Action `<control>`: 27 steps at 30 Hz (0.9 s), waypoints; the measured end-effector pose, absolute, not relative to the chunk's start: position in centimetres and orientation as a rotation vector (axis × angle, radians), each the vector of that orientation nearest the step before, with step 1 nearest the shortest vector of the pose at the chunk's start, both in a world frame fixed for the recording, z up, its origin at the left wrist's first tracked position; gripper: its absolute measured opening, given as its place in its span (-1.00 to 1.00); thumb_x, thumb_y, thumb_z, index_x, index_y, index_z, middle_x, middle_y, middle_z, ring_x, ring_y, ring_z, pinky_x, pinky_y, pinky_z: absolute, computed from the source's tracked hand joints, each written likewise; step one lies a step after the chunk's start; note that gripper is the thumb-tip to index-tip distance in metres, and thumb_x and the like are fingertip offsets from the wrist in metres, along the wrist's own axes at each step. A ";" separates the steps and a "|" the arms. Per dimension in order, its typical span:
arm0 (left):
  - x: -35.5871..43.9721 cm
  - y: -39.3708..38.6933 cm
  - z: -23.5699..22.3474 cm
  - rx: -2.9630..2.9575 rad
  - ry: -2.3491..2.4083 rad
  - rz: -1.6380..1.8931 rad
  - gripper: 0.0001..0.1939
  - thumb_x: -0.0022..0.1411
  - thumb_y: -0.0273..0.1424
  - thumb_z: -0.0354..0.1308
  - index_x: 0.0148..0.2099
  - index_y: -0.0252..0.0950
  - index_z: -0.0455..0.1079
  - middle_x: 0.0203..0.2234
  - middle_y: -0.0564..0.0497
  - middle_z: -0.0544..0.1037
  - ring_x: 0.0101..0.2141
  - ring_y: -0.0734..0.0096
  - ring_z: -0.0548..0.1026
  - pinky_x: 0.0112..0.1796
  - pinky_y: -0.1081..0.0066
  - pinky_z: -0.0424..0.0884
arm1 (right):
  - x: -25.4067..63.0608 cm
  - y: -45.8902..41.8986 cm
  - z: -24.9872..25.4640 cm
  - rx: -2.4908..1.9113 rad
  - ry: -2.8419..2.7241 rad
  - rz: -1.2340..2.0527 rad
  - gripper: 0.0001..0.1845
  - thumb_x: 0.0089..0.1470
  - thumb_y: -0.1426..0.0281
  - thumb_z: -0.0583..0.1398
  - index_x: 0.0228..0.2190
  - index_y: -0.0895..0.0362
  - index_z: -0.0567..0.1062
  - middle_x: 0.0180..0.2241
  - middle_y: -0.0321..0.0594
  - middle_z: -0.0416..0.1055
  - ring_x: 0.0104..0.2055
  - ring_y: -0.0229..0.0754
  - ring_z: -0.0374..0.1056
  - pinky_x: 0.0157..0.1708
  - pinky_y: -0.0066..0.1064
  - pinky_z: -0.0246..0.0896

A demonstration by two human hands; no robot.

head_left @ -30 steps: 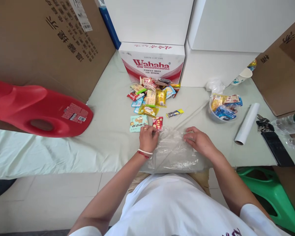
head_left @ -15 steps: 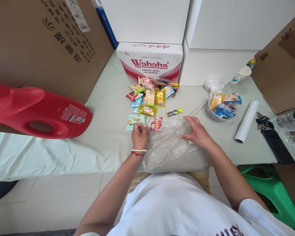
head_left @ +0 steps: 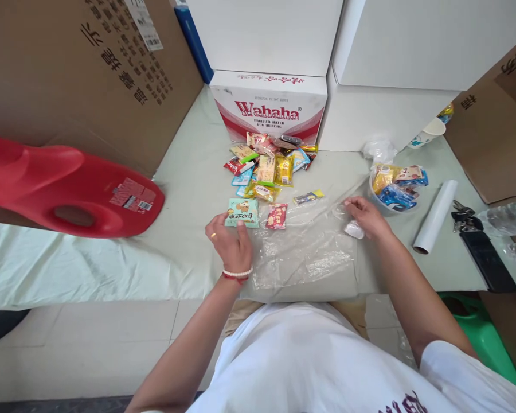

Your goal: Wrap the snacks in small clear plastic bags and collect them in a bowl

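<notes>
A clear plastic bag (head_left: 301, 255) lies spread flat at the front of the table. My right hand (head_left: 367, 218) pinches its upper right part, and a whitish crumpled lump (head_left: 354, 229) shows just under the fingers. On the other side, my left hand (head_left: 231, 244) has thumb and fingers apart at the lower edge of a mint-green snack packet (head_left: 243, 212). Beside that packet lies a small red one (head_left: 277, 216), at the bag's top edge. A narrow yellow-and-dark packet (head_left: 308, 197) rests a little farther back.
A pile of wrapped snacks (head_left: 266, 169) sits before the Wahaha box (head_left: 269, 109). On the right stand a clear bowl of packets (head_left: 372, 183), a white roll (head_left: 436, 217), keys (head_left: 466, 215) and a phone (head_left: 488, 261). A red jug (head_left: 73, 183) occupies the left.
My right hand has moved right, and the bag now lies flatter and wider. My left hand has opened from a pinch and shifted slightly left, uncovering more of the mint-green packet.
</notes>
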State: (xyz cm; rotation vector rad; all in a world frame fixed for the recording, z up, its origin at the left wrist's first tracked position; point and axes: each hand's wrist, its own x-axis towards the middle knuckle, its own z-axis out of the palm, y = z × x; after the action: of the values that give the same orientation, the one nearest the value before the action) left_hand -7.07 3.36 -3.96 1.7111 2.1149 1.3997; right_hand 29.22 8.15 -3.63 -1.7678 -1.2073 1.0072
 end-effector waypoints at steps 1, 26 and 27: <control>-6.7 2.6 -3.5 1.943 2.015 1.303 -0.70 0.39 -0.28 0.02 0.08 -0.28 0.36 0.04 -0.25 0.46 0.18 0.07 0.35 0.20 0.01 0.23 | 29.9 7.5 -3.7 -1.803 -1.244 0.958 -0.51 -0.04 -0.04 0.27 -0.33 0.13 0.52 -0.41 -0.25 0.43 -0.40 -0.23 0.22 -0.37 -0.38 0.09; -6.2 -3.0 -5.5 2.501 1.616 0.359 -0.43 0.49 -0.23 -0.10 0.46 -0.25 0.14 0.42 -0.13 0.16 0.39 0.14 0.16 0.39 -0.07 -0.16 | 18.1 27.3 -2.0 -2.007 -1.557 0.587 -0.87 0.00 0.34 0.29 -0.43 0.16 0.50 -0.47 -0.24 0.47 -0.39 -0.14 0.35 -0.28 -0.32 0.25; -6.2 -3.0 -5.6 2.488 1.635 0.360 -0.42 0.49 -0.22 -0.11 0.45 -0.28 0.15 0.42 -0.14 0.16 0.40 0.14 0.15 0.39 -0.06 -0.16 | 19.0 26.2 -1.7 -1.951 -1.541 0.545 -0.88 -0.01 0.35 0.28 -0.43 0.15 0.49 -0.46 -0.25 0.46 -0.39 -0.16 0.34 -0.28 -0.33 0.25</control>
State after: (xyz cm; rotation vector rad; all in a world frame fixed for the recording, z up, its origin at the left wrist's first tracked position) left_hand -6.18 -3.03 -5.60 2.4876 1.6355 0.3597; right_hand 19.02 26.18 -1.66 -1.9512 -1.5412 0.5449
